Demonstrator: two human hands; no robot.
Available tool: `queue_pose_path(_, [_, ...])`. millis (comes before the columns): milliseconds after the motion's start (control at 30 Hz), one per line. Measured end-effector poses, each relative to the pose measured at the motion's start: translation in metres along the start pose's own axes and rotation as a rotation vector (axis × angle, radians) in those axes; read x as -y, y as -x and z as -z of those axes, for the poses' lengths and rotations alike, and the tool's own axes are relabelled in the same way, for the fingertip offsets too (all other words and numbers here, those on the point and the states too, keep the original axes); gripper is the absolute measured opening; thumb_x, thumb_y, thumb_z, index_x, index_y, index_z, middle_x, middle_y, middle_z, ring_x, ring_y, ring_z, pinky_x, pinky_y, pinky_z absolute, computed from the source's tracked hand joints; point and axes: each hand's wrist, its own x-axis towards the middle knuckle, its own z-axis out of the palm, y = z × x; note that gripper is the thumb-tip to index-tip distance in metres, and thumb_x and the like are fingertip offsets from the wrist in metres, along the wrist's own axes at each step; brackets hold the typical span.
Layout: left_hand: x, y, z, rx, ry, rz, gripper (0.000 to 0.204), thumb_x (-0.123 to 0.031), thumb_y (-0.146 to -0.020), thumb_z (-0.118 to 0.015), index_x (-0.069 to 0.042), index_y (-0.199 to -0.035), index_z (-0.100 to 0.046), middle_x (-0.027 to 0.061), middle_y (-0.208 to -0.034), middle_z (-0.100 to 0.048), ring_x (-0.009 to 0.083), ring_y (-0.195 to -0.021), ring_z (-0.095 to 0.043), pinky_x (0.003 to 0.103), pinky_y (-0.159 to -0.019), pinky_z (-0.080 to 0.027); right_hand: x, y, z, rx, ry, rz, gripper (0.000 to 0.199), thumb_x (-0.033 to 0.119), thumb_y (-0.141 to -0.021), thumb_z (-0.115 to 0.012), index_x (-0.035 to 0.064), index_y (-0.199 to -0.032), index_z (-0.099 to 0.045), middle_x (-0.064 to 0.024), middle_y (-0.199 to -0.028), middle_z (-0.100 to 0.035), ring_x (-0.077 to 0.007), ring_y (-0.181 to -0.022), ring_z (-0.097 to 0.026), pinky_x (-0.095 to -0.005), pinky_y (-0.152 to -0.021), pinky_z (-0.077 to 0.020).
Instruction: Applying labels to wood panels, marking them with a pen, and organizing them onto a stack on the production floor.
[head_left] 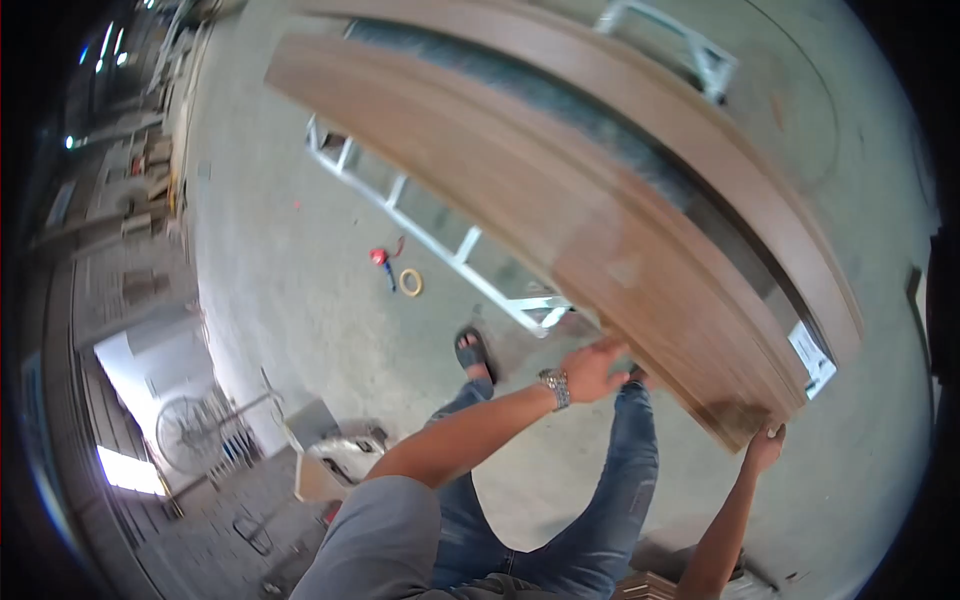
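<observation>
A long brown wood-grain board (660,280) with moulded edges slants from the far left to the near right, partly smeared by motion. My left hand (592,370), with a metal watch (554,388) on its wrist, grips the board's near long edge; some of its fingers are hidden there. At the right end corner, my right hand (766,448) closes on the same board. Beyond it runs a second brown board (740,150), with a dark grey strip (560,105) between the two. A white label (812,358) shows near the right ends.
White metal trestle frames (430,235) stand below the boards. On the concrete floor lie a red and blue tool (382,262) and a yellow tape roll (411,282). A wheeled object (190,435) stands at left; stacked brown boards (645,586) lie near my right arm.
</observation>
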Motion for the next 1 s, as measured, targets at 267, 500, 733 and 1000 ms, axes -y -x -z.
queue_pose_path(267, [0.256, 0.131, 0.061, -0.226, 0.277, 0.38, 0.035, -0.035, -0.089, -0.065, -0.006, -0.108, -0.069, 0.0192, -0.091, -0.071, 0.0359, -0.084, -0.069, 0.045, -0.079, -0.055, 0.266, 0.222, -0.037, -0.103, -0.097, 0.795, 0.063, 0.024, -0.091, -0.068, -0.0027, -0.142, -0.044, -0.0234, -0.145, -0.047, -0.0398, -0.135, -0.045, -0.044, -0.11, -0.0375])
queue_pose_path(500, [0.619, 0.228, 0.152, -0.414, -0.088, 0.704, 0.038, -0.009, -0.078, -0.059, -0.012, -0.114, -0.071, 0.0175, -0.107, -0.069, 0.0353, -0.098, -0.066, 0.045, -0.084, -0.054, 0.492, 0.331, -0.144, -0.159, 0.032, 1.006, 0.064, 0.033, -0.098, -0.057, -0.0002, -0.148, -0.036, -0.0279, -0.153, -0.034, -0.0436, -0.141, -0.033, -0.0456, -0.113, -0.0333])
queue_pose_path(733, [0.73, 0.209, 0.154, -0.238, -0.372, 0.442, 0.038, -0.008, -0.086, -0.053, -0.016, -0.122, -0.062, 0.0122, -0.096, -0.065, 0.0312, -0.087, -0.068, 0.045, -0.075, -0.056, 0.492, 0.316, -0.146, -0.145, 0.265, 0.942, 0.067, 0.044, -0.105, -0.041, 0.0051, -0.156, -0.021, -0.0322, -0.158, -0.017, -0.0464, -0.147, -0.017, -0.0452, -0.117, -0.0248])
queue_pose_path(1000, [0.68, 0.212, 0.148, -0.3, -0.056, 0.64, 0.028, -0.019, -0.082, -0.066, -0.013, -0.109, -0.063, 0.0157, -0.08, -0.07, 0.0376, -0.08, -0.069, 0.047, -0.068, -0.056, 0.504, 0.312, -0.144, 0.023, 0.447, 0.839, 0.071, 0.037, -0.102, -0.048, -0.003, -0.152, -0.016, -0.0383, -0.151, -0.022, -0.0513, -0.141, -0.026, -0.047, -0.114, -0.0313])
